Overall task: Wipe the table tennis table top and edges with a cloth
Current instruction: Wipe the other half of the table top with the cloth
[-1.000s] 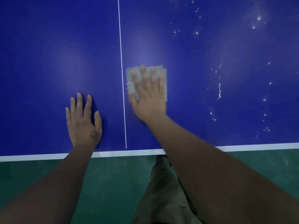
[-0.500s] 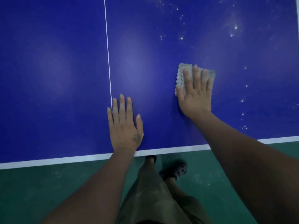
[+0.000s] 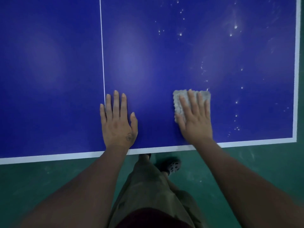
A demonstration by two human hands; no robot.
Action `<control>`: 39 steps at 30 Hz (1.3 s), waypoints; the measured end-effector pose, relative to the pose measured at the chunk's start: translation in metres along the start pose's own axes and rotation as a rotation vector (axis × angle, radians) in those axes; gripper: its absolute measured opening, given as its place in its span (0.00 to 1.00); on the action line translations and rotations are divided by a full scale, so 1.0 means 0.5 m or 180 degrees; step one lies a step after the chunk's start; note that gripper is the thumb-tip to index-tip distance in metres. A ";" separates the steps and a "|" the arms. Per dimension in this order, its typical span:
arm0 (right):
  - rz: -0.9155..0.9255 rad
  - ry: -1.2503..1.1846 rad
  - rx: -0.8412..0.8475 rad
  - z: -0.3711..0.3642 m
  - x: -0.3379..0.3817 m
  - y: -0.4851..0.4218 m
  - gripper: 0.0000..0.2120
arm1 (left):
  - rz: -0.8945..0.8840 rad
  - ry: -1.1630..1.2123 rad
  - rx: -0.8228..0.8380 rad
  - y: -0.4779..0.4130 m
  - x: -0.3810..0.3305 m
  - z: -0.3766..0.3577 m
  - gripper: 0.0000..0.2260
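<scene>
Near the front edge of the tabletop [image 3: 148, 63], the right hand [image 3: 195, 119] presses flat, fingers straight, on the grey cloth [image 3: 178, 104], white specks [image 3: 236, 102] lying unobstructed to its right and beyond, while the left hand [image 3: 117, 124] rests flat and empty beside the centre line [image 3: 102, 63]

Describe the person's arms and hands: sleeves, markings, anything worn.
Both forearms are bare, with no sleeves, watch or rings in view. The left hand bears a small dark round mark on its back near the thumb. The right hand shows no marking.
</scene>
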State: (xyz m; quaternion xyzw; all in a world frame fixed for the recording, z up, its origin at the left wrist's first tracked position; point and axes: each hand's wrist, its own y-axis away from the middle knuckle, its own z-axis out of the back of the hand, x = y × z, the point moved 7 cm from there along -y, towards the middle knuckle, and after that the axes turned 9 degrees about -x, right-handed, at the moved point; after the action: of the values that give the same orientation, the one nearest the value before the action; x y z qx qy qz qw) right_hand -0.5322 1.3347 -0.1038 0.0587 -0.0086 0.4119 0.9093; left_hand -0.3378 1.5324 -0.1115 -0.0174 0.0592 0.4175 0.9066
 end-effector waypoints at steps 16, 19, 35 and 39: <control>0.0247 -0.0118 -0.0085 -0.011 -0.027 0.101 0.32 | 0.0014 0.0085 -0.0185 -0.001 -0.008 0.009 0.32; -0.0200 0.0022 -0.0026 -0.004 -0.130 0.096 0.33 | 0.0011 0.0126 -0.0255 0.000 -0.012 0.013 0.32; 0.0446 -0.0079 -0.0164 -0.011 -0.193 0.132 0.32 | 0.0269 0.0032 -0.0471 0.032 -0.065 0.017 0.28; -0.0074 0.0075 0.0038 0.000 -0.341 0.152 0.33 | 0.0444 0.0376 -0.0477 0.063 -0.219 0.001 0.29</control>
State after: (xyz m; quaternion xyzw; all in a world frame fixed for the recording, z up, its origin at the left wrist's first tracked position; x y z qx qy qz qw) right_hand -0.7017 1.2568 -0.1074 0.0595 0.0053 0.4020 0.9137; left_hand -0.4322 1.4704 -0.0968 -0.1056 0.0823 0.4810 0.8664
